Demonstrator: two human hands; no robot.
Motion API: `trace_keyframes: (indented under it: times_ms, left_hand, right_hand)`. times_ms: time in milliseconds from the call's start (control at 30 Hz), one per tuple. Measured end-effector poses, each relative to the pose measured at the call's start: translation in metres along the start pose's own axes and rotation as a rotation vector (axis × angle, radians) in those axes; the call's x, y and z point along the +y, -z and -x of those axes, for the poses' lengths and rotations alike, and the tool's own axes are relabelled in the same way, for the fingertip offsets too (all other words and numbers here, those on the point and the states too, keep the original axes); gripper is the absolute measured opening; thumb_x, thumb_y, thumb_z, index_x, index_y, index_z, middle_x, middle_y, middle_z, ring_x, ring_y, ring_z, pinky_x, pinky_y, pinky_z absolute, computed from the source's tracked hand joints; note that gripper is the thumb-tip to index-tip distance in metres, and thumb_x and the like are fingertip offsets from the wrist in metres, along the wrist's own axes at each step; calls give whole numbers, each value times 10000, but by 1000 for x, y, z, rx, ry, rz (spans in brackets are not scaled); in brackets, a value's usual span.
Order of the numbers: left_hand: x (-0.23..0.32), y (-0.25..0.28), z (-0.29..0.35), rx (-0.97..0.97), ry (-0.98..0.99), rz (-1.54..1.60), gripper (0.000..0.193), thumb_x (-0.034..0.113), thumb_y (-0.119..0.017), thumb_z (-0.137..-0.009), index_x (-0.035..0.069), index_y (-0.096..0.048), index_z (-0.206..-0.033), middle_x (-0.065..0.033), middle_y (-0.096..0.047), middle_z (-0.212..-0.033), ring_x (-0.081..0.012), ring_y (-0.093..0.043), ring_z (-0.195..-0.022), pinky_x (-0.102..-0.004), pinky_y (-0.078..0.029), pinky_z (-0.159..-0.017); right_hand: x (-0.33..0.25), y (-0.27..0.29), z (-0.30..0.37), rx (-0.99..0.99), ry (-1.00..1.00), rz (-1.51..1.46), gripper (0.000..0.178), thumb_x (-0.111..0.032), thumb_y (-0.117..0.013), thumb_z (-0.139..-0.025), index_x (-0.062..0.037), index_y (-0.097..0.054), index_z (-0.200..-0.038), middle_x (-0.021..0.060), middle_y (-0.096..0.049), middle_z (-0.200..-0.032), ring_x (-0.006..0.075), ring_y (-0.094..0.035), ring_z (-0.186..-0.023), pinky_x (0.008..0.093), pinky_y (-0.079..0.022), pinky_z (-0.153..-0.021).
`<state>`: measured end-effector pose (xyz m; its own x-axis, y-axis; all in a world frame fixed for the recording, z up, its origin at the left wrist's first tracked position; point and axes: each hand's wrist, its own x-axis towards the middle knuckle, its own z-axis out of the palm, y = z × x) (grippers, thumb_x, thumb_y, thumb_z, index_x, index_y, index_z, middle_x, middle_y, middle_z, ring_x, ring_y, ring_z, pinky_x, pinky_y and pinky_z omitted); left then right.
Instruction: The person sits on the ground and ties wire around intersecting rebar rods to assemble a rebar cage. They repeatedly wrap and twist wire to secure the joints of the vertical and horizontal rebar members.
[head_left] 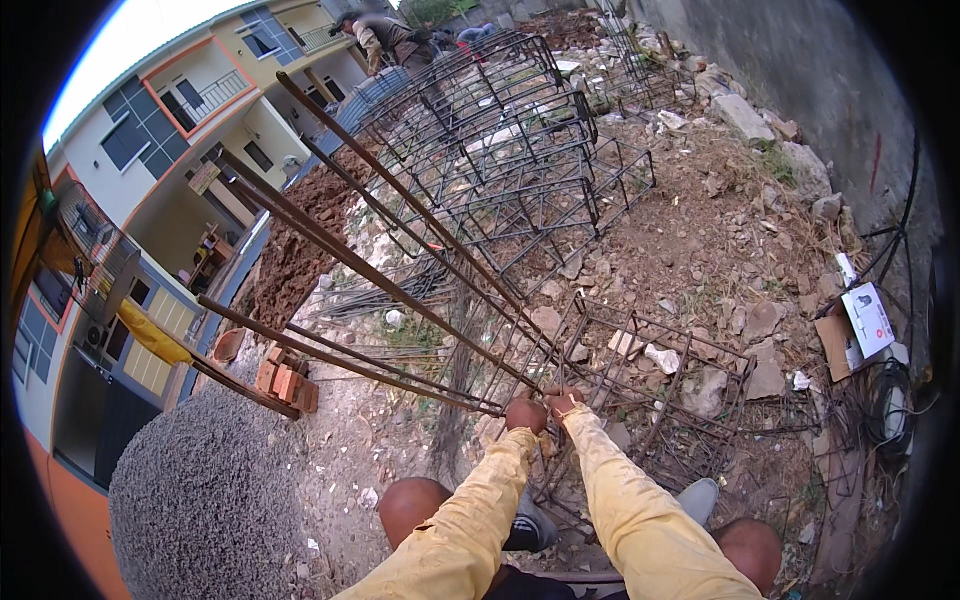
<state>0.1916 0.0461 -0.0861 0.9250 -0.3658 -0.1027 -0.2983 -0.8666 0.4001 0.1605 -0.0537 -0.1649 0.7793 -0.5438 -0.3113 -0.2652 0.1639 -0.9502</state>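
Note:
In front of my knees, both hands are together at a standing frame of rusty steel bars. My left hand (526,415) is closed where a lower steel bar (350,354) meets it. Close beside it, my right hand (564,400) is also closed, next to the foot of a longer steel bar (385,272); its fingers hide whatever they hold. The bars slant up and away to the left. From the hands to the right, a low steel cage (690,385) lies on the rubble. Yellow sleeves cover both my forearms.
Beyond stands a large stack of dark rebar cages (500,150). Red bricks (287,384) and a gravel heap (205,490) lie left. A white box (866,322) and coiled cable (890,405) sit near the grey wall (830,110). A person (385,42) bends in the background.

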Motion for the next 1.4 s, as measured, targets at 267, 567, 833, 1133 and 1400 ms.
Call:
trace_keyframes:
  times_ms: [267,567,833,1133,1400]
  left_hand:
    - [-14,-22,7,259,124,441,322,179,-610,-840,-15,-677,-1087,-248,-677,-1006,-386,-660,-930,-433,-517,-806]
    - [-12,-76,0,451,429,1377,238,141,-674,-819,-15,-689,-998,-53,-618,-709,-120,-538,-569,-278,-420,-473]
    - [-11,-89,-6,-76,564,1964,223,199,-680,-879,94,-625,-1069,-70,-572,-661,-212,-463,-424,-374,-385,-343]
    - [-14,-79,-18,-361,640,2126,243,351,-652,-909,167,-533,-803,50,-487,-660,-119,-416,-518,-231,-321,-429]
    - [-51,-98,-39,-530,684,1723,302,377,-730,-802,155,-531,-753,-63,-492,-650,-216,-444,-508,-322,-295,-417]
  right_hand:
    - [-4,-9,26,-70,-69,-252,225,-80,-666,-779,5,-677,-987,107,-672,-805,172,-628,-678,318,-513,-597]
    - [19,6,42,-30,52,-89,222,-126,-661,-786,-1,-697,-967,118,-685,-866,197,-644,-790,330,-513,-698]
    - [21,30,58,8,31,-12,209,-70,-639,-813,15,-682,-1000,113,-688,-885,178,-636,-763,304,-514,-693]
    - [18,46,96,-44,-31,-197,177,-11,-640,-805,26,-675,-974,86,-663,-779,164,-611,-658,290,-491,-612]
    - [29,52,123,59,-136,-82,175,-131,-687,-781,-58,-734,-933,59,-680,-757,146,-621,-649,303,-490,-591]
